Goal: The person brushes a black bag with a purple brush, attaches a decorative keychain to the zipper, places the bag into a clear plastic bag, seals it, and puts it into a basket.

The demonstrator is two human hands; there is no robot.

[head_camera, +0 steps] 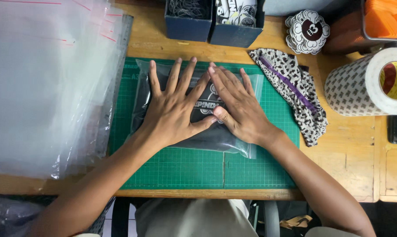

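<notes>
We see the clear bag with a dark folded garment (216,138) lying flat on the green cutting mat (181,169), directly under both palms; the left hand (174,109) presses it with fingers spread wide, holding nothing; the right hand (235,107) lies flat beside it, fingers loosely apart, its fingertips touching the left hand's; a stack of clear plastic bags (44,87) sits left of the mat; a spotted pouch with a purple zip (295,94) lies just right; a large tape roll (369,83) stands further right; 2 dark blue boxes (213,26) stand behind.
</notes>
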